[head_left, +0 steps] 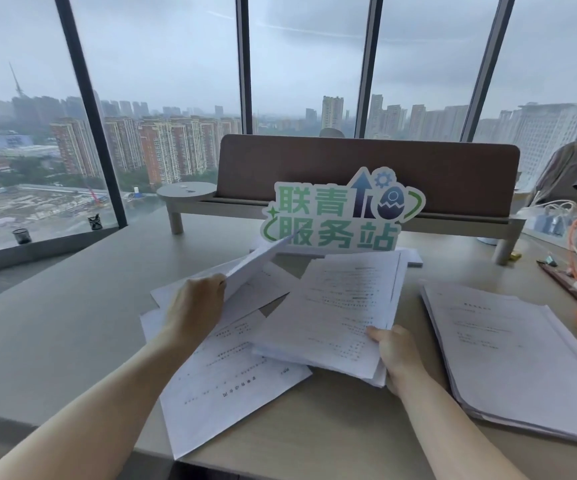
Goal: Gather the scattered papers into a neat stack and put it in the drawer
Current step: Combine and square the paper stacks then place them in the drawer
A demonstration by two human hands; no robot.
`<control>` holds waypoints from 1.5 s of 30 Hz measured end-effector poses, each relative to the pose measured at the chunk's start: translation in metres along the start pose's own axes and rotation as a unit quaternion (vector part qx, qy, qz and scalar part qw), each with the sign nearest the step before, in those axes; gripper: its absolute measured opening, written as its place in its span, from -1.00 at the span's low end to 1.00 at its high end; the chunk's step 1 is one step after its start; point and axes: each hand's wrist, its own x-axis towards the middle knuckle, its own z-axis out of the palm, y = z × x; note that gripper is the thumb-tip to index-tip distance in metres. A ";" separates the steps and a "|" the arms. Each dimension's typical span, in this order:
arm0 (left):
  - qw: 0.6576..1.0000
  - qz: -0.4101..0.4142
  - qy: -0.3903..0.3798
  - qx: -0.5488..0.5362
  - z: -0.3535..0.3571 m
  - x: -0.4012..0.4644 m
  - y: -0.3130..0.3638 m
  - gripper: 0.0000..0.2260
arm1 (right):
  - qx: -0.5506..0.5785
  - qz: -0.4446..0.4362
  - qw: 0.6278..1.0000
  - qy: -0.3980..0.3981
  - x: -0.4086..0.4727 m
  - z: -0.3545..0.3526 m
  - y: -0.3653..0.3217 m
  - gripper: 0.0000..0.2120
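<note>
Left grip [199, 303] pinches a lifted sheet [263, 259] for adding to the bundle [335, 313] clasped by right grip [398, 355]; desk [72, 323] papers remain scattered.

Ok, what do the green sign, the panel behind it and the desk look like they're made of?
Green sign: probably printed foam board or card, a flat matte cutout with a white border.
Panel: looks like brown felt or fabric, matte with rounded corners; can't tell for sure.
Desk: smooth pale grey-beige top, likely laminate, with a faint sheen.

printed papers [231, 372] scattered, overlapping, on desk [55, 323]
</note>
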 end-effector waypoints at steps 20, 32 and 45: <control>0.975 0.201 -0.091 0.005 0.059 -0.080 0.118 -0.76 | -0.056 0.049 0.995 -0.064 0.016 0.004 -0.002 -0.39; 0.975 -0.052 -0.138 -0.167 0.051 -0.045 0.092 -0.57 | -0.065 -0.024 0.996 -0.051 0.001 -0.007 -0.010 -0.83; 0.793 -0.202 -0.108 -0.564 0.034 -0.034 0.104 -0.81 | -0.066 -0.223 0.970 -0.064 -0.046 -0.017 -0.036 -0.71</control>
